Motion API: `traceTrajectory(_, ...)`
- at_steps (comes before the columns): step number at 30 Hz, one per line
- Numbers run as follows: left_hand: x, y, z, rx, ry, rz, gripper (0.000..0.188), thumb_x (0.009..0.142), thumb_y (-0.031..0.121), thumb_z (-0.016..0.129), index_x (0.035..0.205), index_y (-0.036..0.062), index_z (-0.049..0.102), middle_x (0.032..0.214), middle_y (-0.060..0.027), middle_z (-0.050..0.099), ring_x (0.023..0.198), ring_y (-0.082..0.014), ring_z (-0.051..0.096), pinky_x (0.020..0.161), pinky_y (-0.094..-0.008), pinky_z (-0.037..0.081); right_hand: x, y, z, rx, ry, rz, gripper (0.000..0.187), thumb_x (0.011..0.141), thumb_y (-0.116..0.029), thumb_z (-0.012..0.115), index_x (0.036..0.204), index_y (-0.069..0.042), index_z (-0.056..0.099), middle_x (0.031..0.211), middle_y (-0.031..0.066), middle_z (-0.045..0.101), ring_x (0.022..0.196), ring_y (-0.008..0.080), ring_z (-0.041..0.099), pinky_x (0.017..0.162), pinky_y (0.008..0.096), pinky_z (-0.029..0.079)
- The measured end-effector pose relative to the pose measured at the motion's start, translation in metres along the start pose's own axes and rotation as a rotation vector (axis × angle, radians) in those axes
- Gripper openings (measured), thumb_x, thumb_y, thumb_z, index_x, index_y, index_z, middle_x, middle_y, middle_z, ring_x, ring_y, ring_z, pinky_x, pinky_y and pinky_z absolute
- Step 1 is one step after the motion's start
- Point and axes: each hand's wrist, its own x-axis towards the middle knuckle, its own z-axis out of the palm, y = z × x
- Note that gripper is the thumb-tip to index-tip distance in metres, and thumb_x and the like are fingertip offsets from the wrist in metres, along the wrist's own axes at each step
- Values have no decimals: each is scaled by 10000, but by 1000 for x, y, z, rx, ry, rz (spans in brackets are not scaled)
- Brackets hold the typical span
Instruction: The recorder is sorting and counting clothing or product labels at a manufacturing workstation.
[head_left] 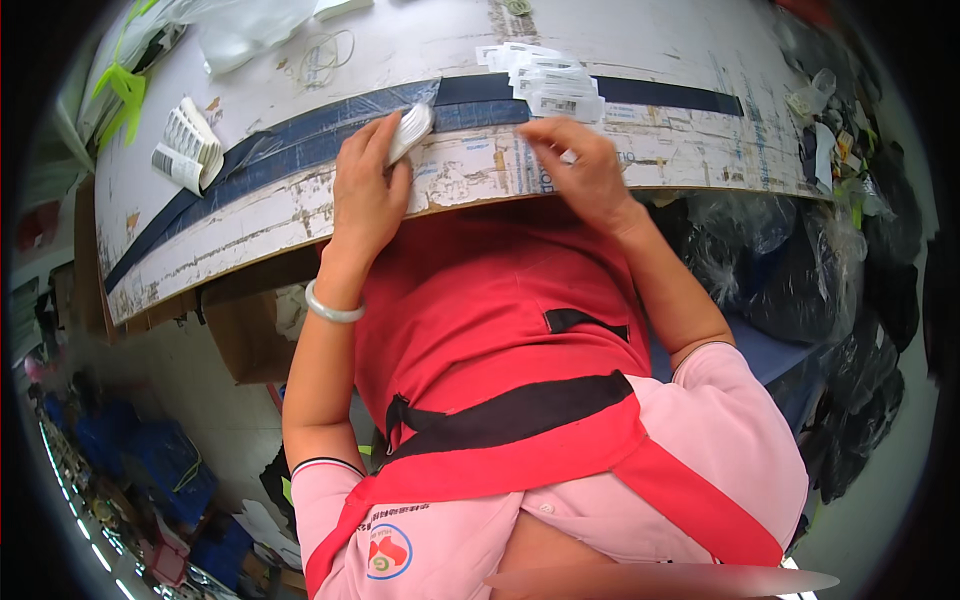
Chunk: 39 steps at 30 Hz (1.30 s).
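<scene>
My left hand [369,185] is wrapped round a thick wad of folded white labels [411,130], which sticks out past my fingers above the worktable. To its right, my right hand [582,170] has curled fingers, with a small white bit showing between them that I cannot make out. Just beyond that hand lies a spread pile of printed white labels [556,80], overlapping one another on a dark blue strip [660,93]. Another fanned stack of white labels [188,148] stands at the left of the table, beside the strip's curved end.
The worn white tabletop [270,210] has a front edge close to my red apron. Clear plastic [245,35] and a loop of pale string [327,58] lie at the back left. Plastic-wrapped bags [800,265] crowd the right, and a cardboard box [243,335] sits below the table.
</scene>
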Motion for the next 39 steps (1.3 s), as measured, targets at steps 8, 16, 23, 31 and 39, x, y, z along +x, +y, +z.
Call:
traceTrajectory(8, 9, 31, -27, -62, -160, -68, 602, 768, 72, 685, 1332, 33, 476, 1313, -192, 491, 1216, -354, 465, 1025, -407, 371, 50, 69, -66, -386, -157, -46, 747, 715, -312, 781, 1373, -162, 462, 1380, 103, 448, 1294, 294, 409, 1098, 394, 319)
traceTrajectory(16, 42, 69, -21, -298, -182, -94, 421, 831, 83, 677, 1241, 51, 587, 1263, -131, 558, 1147, -245, 549, 954, -339, 426, 101, 79, -58, -580, -402, 16, 877, 611, -352, 837, 1382, -170, 460, 1375, 124, 447, 1306, 301, 374, 1111, 412, 308)
traceTrajectory(23, 124, 43, 68, -13, -112, 99, 323, 897, 217, 597, 1157, 27, 634, 1157, -168, 614, 1038, -308, 595, 888, -376, 466, 112, 74, -55, -524, -493, 83, 818, 578, -295, 855, 1303, -134, 512, 1315, 116, 488, 1278, 300, 395, 1099, 412, 323)
traceTrajectory(31, 166, 50, 81, 127, -531, -113, 543, 864, 440, 619, 1179, -3, 618, 1033, -212, 653, 966, -330, 629, 843, -380, 487, 102, 72, -54, -379, -411, 97, 741, 630, -288, 831, 1279, -125, 513, 1238, 135, 554, 1198, 337, 475, 1033, 442, 391)
traceTrajectory(39, 125, 87, 51, -306, -508, -175, 418, 810, 232, 734, 1124, -15, 610, 941, -165, 680, 838, -255, 645, 774, -340, 501, 81, 48, -63, -168, -432, 156, 470, 707, -236, 785, 1114, -76, 613, 1055, 134, 621, 1009, 275, 596, 859, 372, 475)
